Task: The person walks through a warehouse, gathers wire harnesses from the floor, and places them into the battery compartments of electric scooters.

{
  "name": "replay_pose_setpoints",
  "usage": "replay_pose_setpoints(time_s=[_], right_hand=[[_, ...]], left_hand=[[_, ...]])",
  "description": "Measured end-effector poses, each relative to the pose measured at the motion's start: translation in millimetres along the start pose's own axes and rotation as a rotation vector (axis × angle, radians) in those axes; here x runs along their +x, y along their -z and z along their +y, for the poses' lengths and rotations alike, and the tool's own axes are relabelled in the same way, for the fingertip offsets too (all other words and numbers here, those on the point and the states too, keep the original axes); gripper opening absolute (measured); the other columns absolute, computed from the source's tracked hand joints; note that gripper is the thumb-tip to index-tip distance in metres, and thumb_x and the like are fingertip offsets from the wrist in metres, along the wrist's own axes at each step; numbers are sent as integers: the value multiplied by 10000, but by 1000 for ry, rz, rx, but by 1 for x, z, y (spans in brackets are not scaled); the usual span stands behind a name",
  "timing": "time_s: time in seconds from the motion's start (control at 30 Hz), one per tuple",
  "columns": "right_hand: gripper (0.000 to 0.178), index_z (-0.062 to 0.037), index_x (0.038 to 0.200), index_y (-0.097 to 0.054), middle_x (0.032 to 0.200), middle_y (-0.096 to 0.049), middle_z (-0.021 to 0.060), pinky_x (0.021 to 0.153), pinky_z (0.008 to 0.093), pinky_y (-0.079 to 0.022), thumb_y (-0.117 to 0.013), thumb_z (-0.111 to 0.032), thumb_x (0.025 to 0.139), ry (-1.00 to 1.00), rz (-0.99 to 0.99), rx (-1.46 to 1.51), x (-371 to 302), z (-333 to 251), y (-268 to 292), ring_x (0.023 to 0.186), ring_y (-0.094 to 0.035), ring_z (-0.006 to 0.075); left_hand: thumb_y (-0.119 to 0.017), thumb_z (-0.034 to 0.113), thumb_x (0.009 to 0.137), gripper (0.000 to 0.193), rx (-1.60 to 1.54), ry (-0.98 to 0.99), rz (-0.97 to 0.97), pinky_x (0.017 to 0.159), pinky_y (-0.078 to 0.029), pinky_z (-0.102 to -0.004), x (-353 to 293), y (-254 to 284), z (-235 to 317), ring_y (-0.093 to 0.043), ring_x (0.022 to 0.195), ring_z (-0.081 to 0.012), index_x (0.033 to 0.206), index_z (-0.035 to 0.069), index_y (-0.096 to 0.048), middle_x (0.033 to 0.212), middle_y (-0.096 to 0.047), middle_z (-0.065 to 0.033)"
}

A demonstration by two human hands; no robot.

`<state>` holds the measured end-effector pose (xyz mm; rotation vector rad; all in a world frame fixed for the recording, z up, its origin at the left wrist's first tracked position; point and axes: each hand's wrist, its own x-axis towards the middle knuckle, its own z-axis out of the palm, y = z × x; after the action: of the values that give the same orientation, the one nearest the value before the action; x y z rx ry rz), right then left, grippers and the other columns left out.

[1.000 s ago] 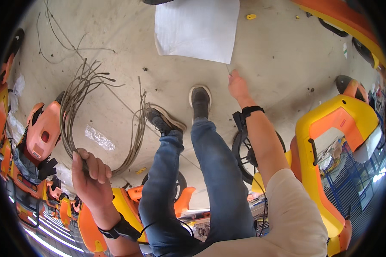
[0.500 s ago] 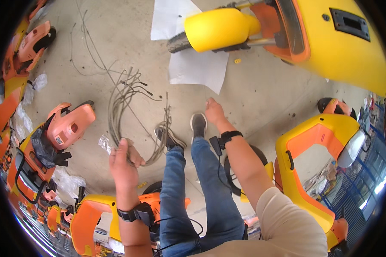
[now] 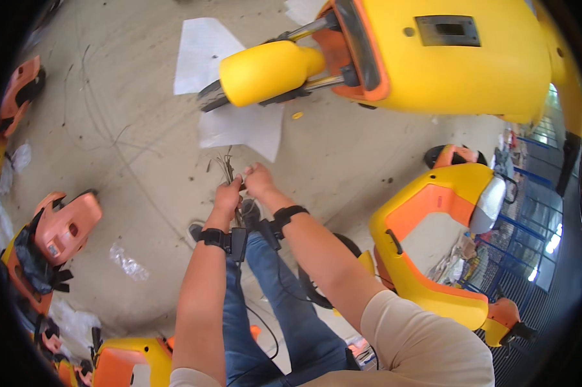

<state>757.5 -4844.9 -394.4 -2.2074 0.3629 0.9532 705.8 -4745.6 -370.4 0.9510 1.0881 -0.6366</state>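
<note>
A worker's two bare hands met near the center of the frame over a concrete floor (image 3: 142,213), with a bundle of thin cables (image 3: 228,168) between them. The left hand (image 3: 226,198) was the nearer, its fingers closed around the bundle, whose cut-looking ends fanned out just above the fist. The bundle's long axis ran roughly up and down the picture, its top leaning slightly to the left. The right hand (image 3: 259,180) sat just beside it on the right, a little higher, with fingers curled inward; whether they pinched a strand could not be told. From those right fingers, the exposed ends lay to the left and slightly up. Beyond the hands, a white sheet (image 3: 239,126) lay partly under the front wheel of a yellow vehicle (image 3: 459,74) at the upper right, while thin loose strands (image 3: 87,84) trailed across the floor at the upper left.
</note>
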Motion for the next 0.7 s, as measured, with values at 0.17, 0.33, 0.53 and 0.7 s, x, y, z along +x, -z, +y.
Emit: replay_pose_setpoints(time_s=[0.17, 0.33, 0.53, 0.7], right_hand=[[233, 39, 900, -537, 875, -584, 233, 726, 411, -447, -492, -171, 810, 48, 40, -34, 1, 6, 39, 836, -552, 382], [218, 19, 892, -561, 817, -596, 210, 686, 398, -462, -534, -164, 776, 259, -101, -384, 1, 10, 64, 788, -574, 357], [254, -28, 963, -549, 1067, -530, 193, 838, 397, -415, -567, -181, 761, 573, -117, -494, -75, -89, 179, 993, -502, 353], [414, -15, 1121, -464, 1102, -493, 174, 882, 404, -364, -607, -105, 743, 1054, 1044, -717, -179, -226, 407, 1033, -461, 330]], left_hand=[[-516, 286, 851, 256, -51, -16, -110, 375, -295, -246, 7, -41, 3, -380, 477, -85, 859, 31, -545, 705, -522, -28], [-561, 234, 819, 194, -202, 3, -138, 375, -292, -249, 24, -60, 10, -374, 454, -93, 794, 42, -571, 651, -511, -21], [-563, 198, 782, 201, -115, -99, -35, 321, -289, -277, 40, -35, 6, -365, 344, -139, 783, 2, -519, 519, -467, -48], [-564, 220, 803, 202, -119, -72, 26, 311, -283, -281, 44, 2, -13, -365, 348, -134, 756, 35, -497, 543, -457, -46]])
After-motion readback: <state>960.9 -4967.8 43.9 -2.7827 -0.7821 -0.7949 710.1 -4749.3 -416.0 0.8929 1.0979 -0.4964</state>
